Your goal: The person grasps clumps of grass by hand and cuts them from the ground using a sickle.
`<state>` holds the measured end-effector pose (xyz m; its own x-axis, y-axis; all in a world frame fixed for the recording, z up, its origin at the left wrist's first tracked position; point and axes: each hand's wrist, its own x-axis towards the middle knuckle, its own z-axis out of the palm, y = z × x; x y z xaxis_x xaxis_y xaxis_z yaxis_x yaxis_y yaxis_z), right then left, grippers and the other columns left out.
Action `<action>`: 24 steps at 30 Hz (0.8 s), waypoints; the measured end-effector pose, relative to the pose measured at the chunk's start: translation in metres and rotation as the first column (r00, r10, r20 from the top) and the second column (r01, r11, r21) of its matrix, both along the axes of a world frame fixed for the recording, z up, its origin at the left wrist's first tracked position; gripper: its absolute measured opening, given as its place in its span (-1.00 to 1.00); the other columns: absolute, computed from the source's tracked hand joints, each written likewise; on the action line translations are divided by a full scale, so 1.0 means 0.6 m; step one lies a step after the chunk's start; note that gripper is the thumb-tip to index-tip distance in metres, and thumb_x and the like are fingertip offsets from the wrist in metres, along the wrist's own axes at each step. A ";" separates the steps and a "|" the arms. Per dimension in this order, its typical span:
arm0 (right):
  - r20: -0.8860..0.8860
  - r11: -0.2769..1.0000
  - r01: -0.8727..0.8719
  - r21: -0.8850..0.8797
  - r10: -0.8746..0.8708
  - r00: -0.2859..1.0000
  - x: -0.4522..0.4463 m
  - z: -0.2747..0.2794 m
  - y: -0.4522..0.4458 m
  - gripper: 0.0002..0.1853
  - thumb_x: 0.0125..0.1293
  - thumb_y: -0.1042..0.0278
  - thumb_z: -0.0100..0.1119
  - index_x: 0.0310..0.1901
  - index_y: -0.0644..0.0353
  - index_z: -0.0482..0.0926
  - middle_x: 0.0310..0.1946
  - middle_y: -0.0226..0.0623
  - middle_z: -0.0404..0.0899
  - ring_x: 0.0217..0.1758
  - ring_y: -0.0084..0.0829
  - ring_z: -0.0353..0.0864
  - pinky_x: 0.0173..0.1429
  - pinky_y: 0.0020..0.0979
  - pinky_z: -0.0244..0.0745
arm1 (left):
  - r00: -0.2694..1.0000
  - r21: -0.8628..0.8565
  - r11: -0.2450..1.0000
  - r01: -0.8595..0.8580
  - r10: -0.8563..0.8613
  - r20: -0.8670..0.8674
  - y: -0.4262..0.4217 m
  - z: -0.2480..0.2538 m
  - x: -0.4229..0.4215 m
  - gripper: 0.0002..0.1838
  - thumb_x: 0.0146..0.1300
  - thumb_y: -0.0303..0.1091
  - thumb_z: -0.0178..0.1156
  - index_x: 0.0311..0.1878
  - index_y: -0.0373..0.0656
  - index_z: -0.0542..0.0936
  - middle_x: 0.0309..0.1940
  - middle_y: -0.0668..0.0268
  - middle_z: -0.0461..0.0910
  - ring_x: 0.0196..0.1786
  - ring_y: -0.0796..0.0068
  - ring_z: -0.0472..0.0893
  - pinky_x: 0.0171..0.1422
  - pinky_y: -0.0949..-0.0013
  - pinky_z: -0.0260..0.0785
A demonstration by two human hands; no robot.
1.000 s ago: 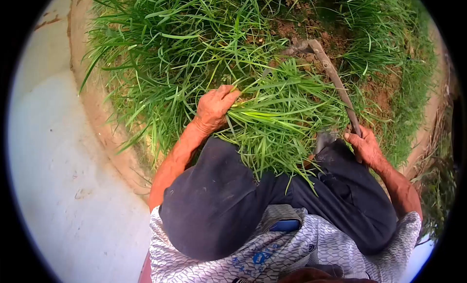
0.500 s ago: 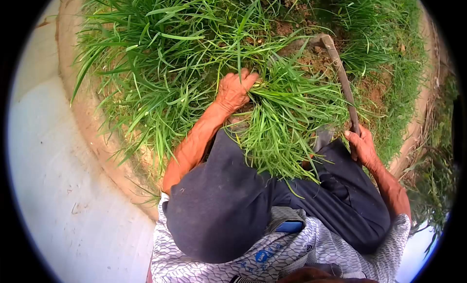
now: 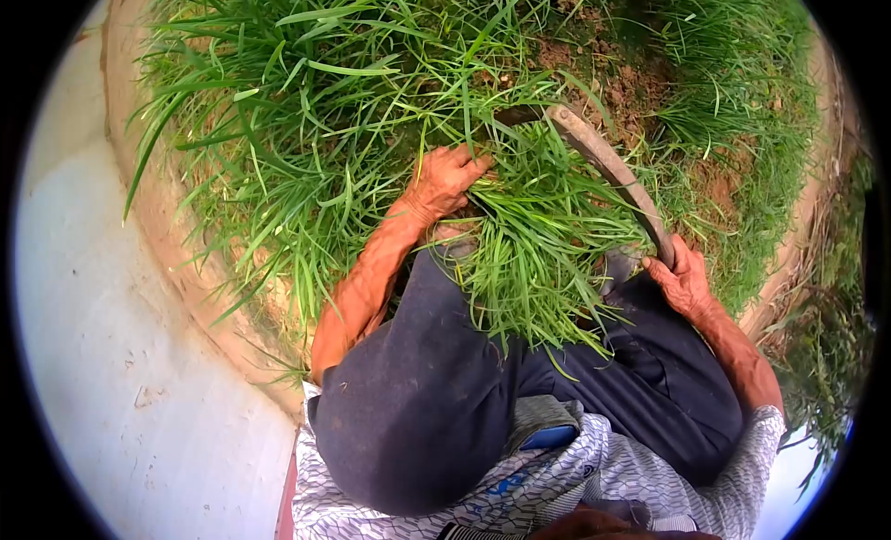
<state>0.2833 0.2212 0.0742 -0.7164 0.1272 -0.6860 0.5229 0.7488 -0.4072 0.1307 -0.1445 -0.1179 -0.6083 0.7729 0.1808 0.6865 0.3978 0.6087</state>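
My left hand (image 3: 447, 182) is closed around the base of a bunch of long green grass (image 3: 538, 234), whose blades fan out to the right and down over my legs. My right hand (image 3: 683, 278) grips the lower end of a sickle's wooden handle (image 3: 617, 173). This handle slants up and left across the cut bunch's side. A dark metal blade (image 3: 520, 115) reaches left from its top, just above my left hand, partly hidden among the grass stems.
Tall standing grass (image 3: 269, 104) grows to the left and ahead. Bare brown soil (image 3: 631, 85) shows beyond the sickle, with shorter grass (image 3: 752, 150) on the right. A pale concrete surface (image 3: 121, 308) borders the plot at left. My bent knees (image 3: 408, 419) are close below.
The sickle's head has swung left and slightly nearer, so its blade is now closer to my left hand. My right hand has moved slightly downward. My left hand keeps its hold.
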 end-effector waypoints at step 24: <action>0.052 0.993 0.097 -0.063 -0.094 0.994 0.025 -0.070 -0.045 -0.73 0.31 0.33 0.13 -0.05 0.25 0.38 -0.47 0.08 0.47 -0.40 0.14 0.53 -0.25 -0.11 0.46 | 0.925 0.190 0.922 -0.336 0.286 0.250 0.004 -0.039 0.042 -0.61 -0.15 -0.46 0.30 -0.13 -0.20 0.60 -0.34 0.15 0.57 -0.33 0.09 0.61 -0.30 0.19 0.45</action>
